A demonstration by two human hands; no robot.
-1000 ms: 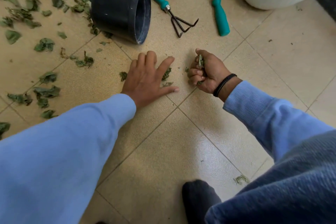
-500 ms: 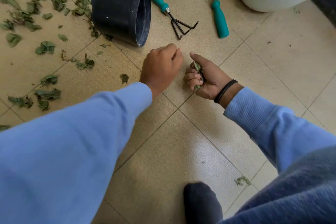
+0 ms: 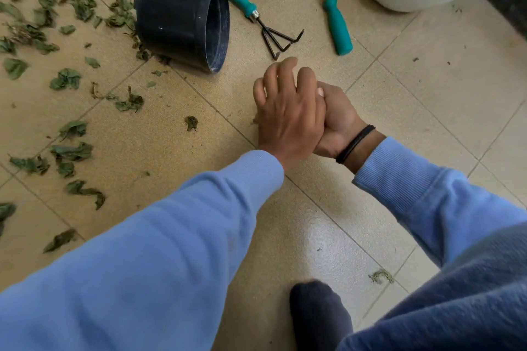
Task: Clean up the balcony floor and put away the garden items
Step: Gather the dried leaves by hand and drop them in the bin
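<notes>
The left hand (image 3: 288, 114) lies over the right hand (image 3: 339, 122), its fingers (image 3: 278, 71) loosely spread; the right's fingers are hidden, so their state is unclear. Beyond the fingertips lies a hand rake (image 3: 251, 8); up-left the tipped black pot (image 3: 182, 25), with scattered leaves (image 3: 71, 151) on the floor (image 3: 313, 222).

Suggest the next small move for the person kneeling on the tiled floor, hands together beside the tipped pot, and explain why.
Probably carry both hands to the black pot and drop in whatever they hold. The left hand covers the right hand, so the contents are hidden. The pot lies on its side with its mouth toward the hands, and many leaves remain scattered on the floor.
</notes>
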